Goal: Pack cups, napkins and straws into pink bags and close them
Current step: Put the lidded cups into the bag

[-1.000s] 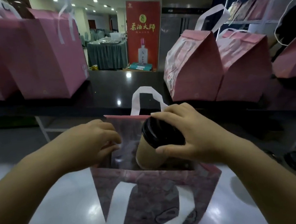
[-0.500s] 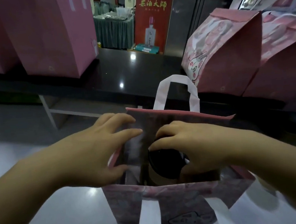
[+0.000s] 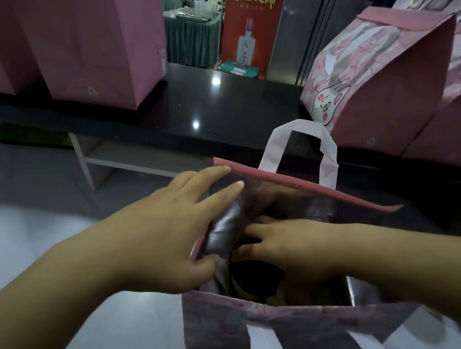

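An open pink bag (image 3: 303, 184) with white handles stands right in front of me, its silver lining showing. A cup with a black lid (image 3: 258, 281) sits low inside it. My left hand (image 3: 170, 236) holds the bag's left side wall, fingers stretched along the rim and thumb pinching the lining. Reaching down into the bag, my right hand (image 3: 283, 242) has its fingers on the cup's lid; how tightly it grips is hidden by the bag.
Closed pink bags stand on the dark counter (image 3: 217, 111) behind: two at the far left (image 3: 92, 41) and others at the right (image 3: 389, 80). A red banner (image 3: 254, 23) stands beyond the counter. The white table surface (image 3: 67, 302) lies under my arms.
The cup has gone from above the bag's mouth down to deep inside it, with my right hand following. My left hand moved from a curled grip to spreading the bag's left wall.
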A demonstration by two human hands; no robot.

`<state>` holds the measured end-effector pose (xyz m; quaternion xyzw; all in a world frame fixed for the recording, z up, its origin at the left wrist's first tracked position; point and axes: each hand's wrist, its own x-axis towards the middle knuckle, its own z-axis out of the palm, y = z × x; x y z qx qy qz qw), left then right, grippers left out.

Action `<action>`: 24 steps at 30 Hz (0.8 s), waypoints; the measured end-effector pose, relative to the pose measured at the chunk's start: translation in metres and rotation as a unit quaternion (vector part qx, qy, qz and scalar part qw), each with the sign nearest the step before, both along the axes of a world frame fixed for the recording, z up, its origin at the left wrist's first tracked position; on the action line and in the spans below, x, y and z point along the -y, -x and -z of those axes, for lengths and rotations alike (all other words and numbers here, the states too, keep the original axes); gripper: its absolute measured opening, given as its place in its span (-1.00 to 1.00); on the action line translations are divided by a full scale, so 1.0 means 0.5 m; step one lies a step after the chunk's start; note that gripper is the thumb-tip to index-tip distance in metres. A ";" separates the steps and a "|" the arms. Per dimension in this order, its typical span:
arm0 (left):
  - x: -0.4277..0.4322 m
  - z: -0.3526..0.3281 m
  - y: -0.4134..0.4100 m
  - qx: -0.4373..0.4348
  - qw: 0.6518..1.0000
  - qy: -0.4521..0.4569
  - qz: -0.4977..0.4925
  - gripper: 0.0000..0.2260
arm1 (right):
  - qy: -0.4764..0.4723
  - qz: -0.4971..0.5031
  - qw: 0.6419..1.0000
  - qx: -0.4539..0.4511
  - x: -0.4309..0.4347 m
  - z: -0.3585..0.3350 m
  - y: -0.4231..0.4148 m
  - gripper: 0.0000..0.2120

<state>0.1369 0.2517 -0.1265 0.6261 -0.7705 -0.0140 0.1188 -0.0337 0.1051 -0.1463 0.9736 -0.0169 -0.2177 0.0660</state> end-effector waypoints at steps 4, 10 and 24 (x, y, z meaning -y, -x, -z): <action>0.004 0.003 0.003 -0.007 1.000 0.014 -0.003 -0.22 | 0.008 -0.020 1.000 -0.002 -0.001 0.024 -0.001 -0.27; -0.003 0.000 0.012 -0.023 0.998 0.061 -0.021 -0.30 | 0.005 -0.025 1.000 -0.012 0.004 0.005 0.007 -0.25; 0.005 -0.104 0.105 0.034 0.991 0.129 0.019 -0.73 | -0.020 0.015 0.928 0.371 -0.021 -0.206 0.240 -0.73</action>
